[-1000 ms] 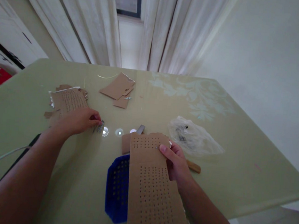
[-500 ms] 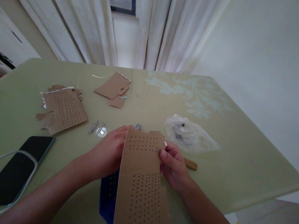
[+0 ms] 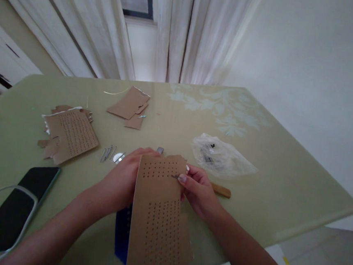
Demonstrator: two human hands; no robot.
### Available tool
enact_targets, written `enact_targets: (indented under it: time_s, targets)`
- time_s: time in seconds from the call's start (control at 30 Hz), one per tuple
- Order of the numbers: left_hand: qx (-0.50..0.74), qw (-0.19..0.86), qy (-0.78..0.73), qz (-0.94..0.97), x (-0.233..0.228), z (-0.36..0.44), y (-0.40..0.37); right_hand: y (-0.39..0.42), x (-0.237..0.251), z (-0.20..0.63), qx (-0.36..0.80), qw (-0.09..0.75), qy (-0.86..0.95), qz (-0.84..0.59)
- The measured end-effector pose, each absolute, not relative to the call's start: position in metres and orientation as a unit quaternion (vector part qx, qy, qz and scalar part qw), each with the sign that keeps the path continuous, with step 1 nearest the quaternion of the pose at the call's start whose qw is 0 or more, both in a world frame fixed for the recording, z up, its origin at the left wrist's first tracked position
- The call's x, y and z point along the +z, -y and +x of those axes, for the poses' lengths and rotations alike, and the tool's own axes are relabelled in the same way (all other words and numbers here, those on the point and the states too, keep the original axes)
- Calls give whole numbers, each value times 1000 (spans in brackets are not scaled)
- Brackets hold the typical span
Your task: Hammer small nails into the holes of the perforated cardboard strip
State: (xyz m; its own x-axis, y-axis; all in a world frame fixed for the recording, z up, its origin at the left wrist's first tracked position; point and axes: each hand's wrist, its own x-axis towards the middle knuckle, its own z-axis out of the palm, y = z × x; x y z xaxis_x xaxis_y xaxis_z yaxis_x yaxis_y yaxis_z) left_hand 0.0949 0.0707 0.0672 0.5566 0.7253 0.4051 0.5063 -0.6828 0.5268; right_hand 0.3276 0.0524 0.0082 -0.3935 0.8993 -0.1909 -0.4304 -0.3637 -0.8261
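A long brown cardboard piece [image 3: 159, 188] with rows of punched holes stands tilted in front of me. My left hand [image 3: 122, 181] grips its left edge, the fingertips hidden behind the sheet. At the upper right edge, my right hand [image 3: 198, 188] is closed, thumb in front, and pinches a thin dark metal pin [image 3: 175, 176] lying against the holes; its exact kind is too small to tell. Behind the cardboard, a blue perforated basket [image 3: 121, 235] shows partly at the left.
A wooden handle [image 3: 221, 190] and a grey metal end [image 3: 160, 150] stick out behind the hands. Several nails [image 3: 108, 153] lie near a round shiny disc [image 3: 118, 157]. Around are cardboard scraps [image 3: 73, 133], a clear plastic bag [image 3: 223, 157] and a cabled phone [image 3: 11, 213].
Two shiny dots showed on the cardboard near my right thumb; now a thin pin shows there under the thumb, which has moved inward over the sheet. The view has shifted slightly.
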Motion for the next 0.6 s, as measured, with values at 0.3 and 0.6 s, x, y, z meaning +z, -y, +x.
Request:
enact_targets:
  time_s: [0.3,0.6]
  targets:
    - [339,51,-353,871,102,87,-51,-52,8,330,687,466,426,-360]
    - [359,108,-302,877,99,122,-29,-49,11,330,681,401,471,-391]
